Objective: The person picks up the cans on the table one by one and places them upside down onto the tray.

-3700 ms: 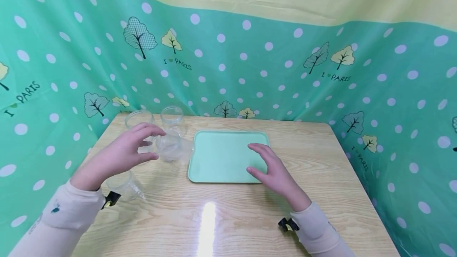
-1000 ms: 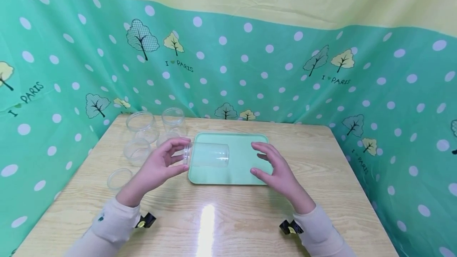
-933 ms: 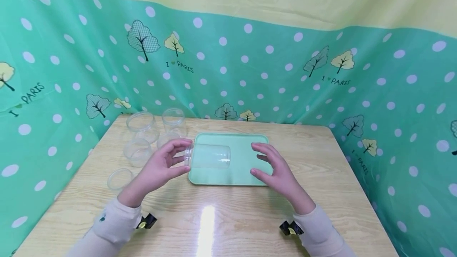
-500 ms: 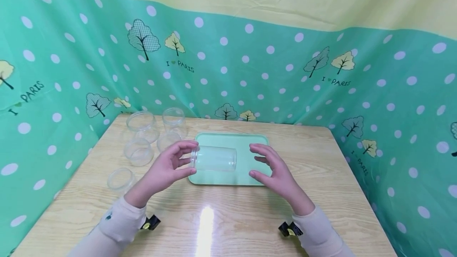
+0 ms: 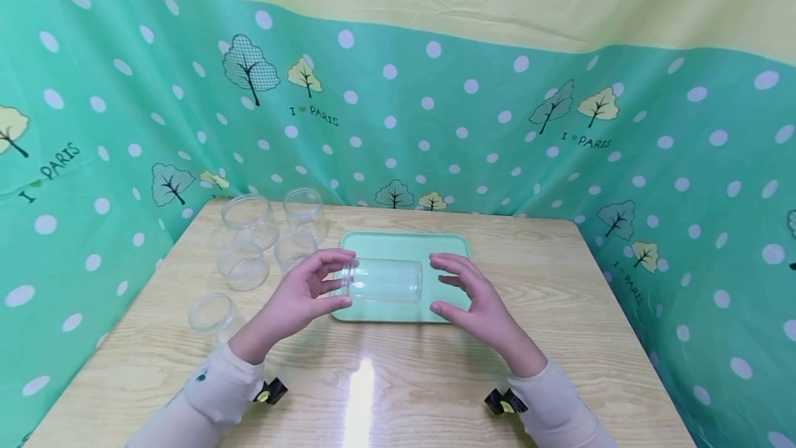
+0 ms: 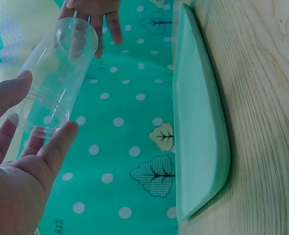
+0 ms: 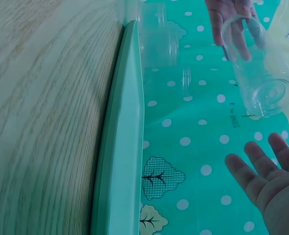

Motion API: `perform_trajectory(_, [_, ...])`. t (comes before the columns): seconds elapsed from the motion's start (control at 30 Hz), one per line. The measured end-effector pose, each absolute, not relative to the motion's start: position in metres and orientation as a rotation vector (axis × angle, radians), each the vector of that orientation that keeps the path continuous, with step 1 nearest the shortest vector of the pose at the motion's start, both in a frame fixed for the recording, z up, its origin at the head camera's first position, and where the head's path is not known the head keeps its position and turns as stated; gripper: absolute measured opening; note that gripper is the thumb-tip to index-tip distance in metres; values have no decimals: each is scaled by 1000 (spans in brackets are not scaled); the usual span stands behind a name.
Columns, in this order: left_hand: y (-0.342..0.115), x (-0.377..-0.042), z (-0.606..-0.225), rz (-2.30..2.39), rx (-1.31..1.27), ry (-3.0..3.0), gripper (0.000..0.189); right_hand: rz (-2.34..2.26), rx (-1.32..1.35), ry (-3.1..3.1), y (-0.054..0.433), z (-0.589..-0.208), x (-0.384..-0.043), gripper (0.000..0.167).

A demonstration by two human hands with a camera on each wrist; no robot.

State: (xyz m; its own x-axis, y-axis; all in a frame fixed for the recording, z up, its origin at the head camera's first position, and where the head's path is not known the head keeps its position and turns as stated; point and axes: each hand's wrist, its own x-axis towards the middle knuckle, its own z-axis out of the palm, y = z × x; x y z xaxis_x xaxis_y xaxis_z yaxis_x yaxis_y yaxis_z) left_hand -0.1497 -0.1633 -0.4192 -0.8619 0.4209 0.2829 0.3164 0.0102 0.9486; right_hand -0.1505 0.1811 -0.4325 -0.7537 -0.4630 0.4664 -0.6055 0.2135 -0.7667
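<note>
One clear jar (image 5: 388, 281) is held on its side above the tray, its neck turned to the left and its base to the right. Its neck is gripped by the left hand (image 5: 305, 296), with the thumb and fingers set around it. The right hand (image 5: 469, 296) is held near the base with thumb and fingers spread wide; no contact with the jar is made. One green tray (image 5: 429, 243) is seen beneath, laid flat on one wooden table (image 5: 547, 261). Five more clear jars are counted at the left: a wide jar (image 5: 247, 216) and a narrower jar (image 5: 305, 211) at the back, a short jar (image 5: 242, 267) and a small jar (image 5: 294, 247) in the middle, and a front jar (image 5: 213, 315) partly covered by the left forearm. Two pale sleeves (image 5: 553, 399) and two black wrist mounts (image 5: 271, 391) are worn, one of each per arm. The table is backed by a green dotted cloth (image 5: 423, 137)

Compared with 3.7 seconds ago, the held jar has been carried rightward, from the tray's left edge to over its middle, and the left hand has been brought along with it. Since half a second ago, a small further shift to the right is seen. The right hand is kept almost in place, and the other five jars are left where they were
</note>
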Motion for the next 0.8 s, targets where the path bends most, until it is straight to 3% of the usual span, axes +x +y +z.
perform_trajectory(0.8, [-152,-146,-424,2061,843,2113,65,1620,1069,-2324,173,-432,-147,72])
